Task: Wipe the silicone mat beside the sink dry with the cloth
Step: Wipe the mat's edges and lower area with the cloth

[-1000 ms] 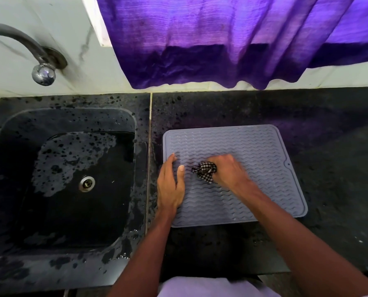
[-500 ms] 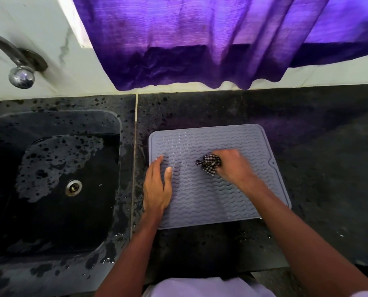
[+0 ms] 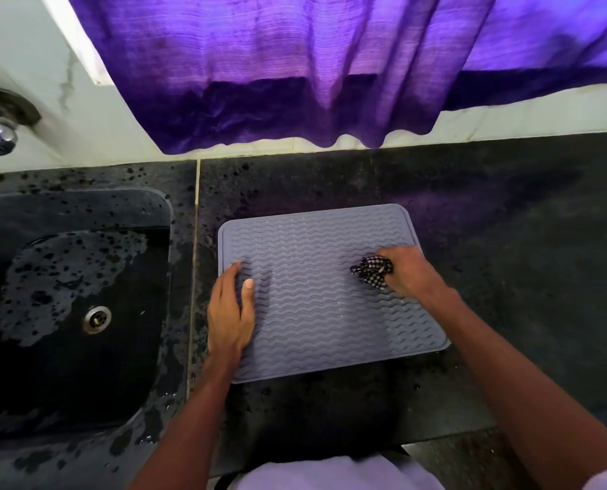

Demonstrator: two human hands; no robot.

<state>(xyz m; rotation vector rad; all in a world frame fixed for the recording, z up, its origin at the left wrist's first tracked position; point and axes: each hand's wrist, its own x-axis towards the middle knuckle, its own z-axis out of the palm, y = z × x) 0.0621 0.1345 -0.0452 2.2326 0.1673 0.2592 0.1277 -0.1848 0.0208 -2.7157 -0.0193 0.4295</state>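
Counter [image 3: 514, 284]: one mat [image 3: 312, 320], one cloth [image 3: 372, 273]

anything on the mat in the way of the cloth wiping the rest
Nothing loose lies on the mat. Only the left hand, resting flat on its left edge, covers a strip the cloth in the right hand must reach.

Left hand [image 3: 229, 318] presses flat on the grey mat [image 3: 316, 313]; right hand [image 3: 406, 272] grips the checked cloth [image 3: 370, 272].
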